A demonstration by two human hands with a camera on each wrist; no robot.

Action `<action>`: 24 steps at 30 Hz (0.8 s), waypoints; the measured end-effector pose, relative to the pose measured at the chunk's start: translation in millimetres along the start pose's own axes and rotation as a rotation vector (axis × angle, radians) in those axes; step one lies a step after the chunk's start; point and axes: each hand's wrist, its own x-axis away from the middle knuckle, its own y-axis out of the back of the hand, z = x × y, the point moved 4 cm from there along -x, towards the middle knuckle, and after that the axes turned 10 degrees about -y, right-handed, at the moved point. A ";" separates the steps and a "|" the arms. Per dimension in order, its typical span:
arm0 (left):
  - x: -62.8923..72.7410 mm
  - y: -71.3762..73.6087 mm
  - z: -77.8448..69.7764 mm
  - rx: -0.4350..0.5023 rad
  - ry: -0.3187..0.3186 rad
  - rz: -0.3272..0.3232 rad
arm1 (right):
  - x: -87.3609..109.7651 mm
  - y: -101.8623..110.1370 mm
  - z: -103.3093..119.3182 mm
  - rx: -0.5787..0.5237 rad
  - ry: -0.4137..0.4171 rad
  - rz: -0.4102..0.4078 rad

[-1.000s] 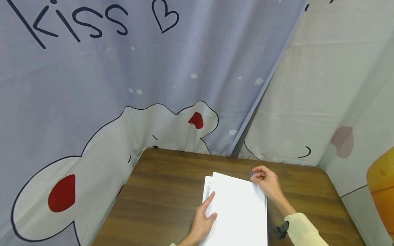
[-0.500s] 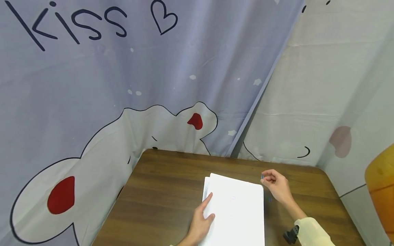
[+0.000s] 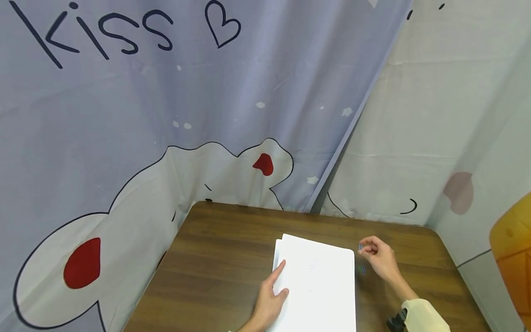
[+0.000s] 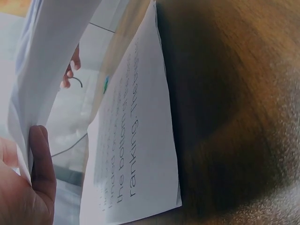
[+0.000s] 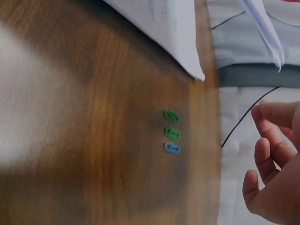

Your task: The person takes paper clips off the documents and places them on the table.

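Observation:
My left hand (image 3: 268, 299) grips the left edge of a stack of white paper sheets (image 3: 317, 286), thumb on top. In the left wrist view this stack is raised over a printed sheet (image 4: 140, 136) lying on the table. My right hand (image 3: 383, 262) is just off the stack's far right corner, index finger and thumb pinching a small blue paper clip (image 3: 360, 247). Below that hand, in the right wrist view, two green paper clips (image 5: 171, 133) and one blue paper clip (image 5: 172, 148) lie in a row on the wood.
The brown wooden table (image 3: 224, 258) has rounded far corners. A printed curtain (image 3: 232, 115) hangs right behind its far edge. At the far right is an orange-yellow shape (image 3: 514, 258). A dark wrist strap (image 3: 397, 320) sits by the right sleeve.
My right hand has moved right, away from the stack's far right corner, with the blue paper clip still pinched. The clips on the table have come into view. My left hand has barely moved.

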 end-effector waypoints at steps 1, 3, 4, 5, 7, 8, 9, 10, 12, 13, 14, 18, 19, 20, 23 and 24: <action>0.2 0.2 -0.2 0.000 -0.001 0.000 | -0.3 0.3 -2.4 0.005 0.000 0.000; 0.5 0.5 -0.7 -0.001 -0.003 -0.002 | -0.6 0.9 -6.5 0.002 0.001 0.000; 0.6 0.5 -1.1 -0.001 -0.005 -0.002 | -0.5 1.2 -8.6 0.002 0.003 0.000; 0.3 0.4 -1.3 0.001 -0.006 -0.002 | -0.6 1.6 -10.8 0.003 0.005 -0.001; 0.1 0.1 -1.9 0.004 -0.009 -0.001 | -1.1 2.2 -15.5 0.007 0.005 0.001; -0.1 0.0 -2.2 0.005 -0.009 -0.001 | -1.0 2.6 -17.9 0.009 0.003 0.004; -0.3 -0.1 -2.4 0.007 -0.008 -0.001 | -0.8 2.9 -20.3 0.011 0.000 0.008; -0.5 -0.3 -2.5 0.007 -0.007 0.000 | -0.8 3.2 -23.1 0.015 -0.005 0.014; -0.6 -0.2 -2.8 0.004 -0.010 0.001 | -0.2 3.3 -28.3 0.019 -0.017 0.038; -0.4 -0.2 -2.8 0.003 -0.010 0.001 | 0.3 3.3 -30.9 0.019 -0.025 0.051; -0.3 -0.2 -2.7 0.000 -0.010 0.001 | 0.9 3.1 -33.3 0.019 -0.031 0.063; 0.1 -0.2 -2.3 -0.015 -0.026 0.005 | 3.2 2.4 -41.0 0.029 -0.050 0.106; 0.4 0.1 -1.9 -0.018 -0.027 0.005 | 3.8 2.1 -42.5 0.030 -0.053 0.105; 0.7 0.3 -1.7 -0.021 -0.032 0.005 | 4.4 1.8 -43.9 0.036 -0.055 0.106; 1.5 1.3 -1.1 -0.032 -0.040 0.006 | 6.1 2.3 -48.0 0.053 -0.064 0.086; 1.8 1.5 -0.8 -0.035 -0.033 0.006 | 6.4 2.5 -49.5 0.058 -0.069 0.081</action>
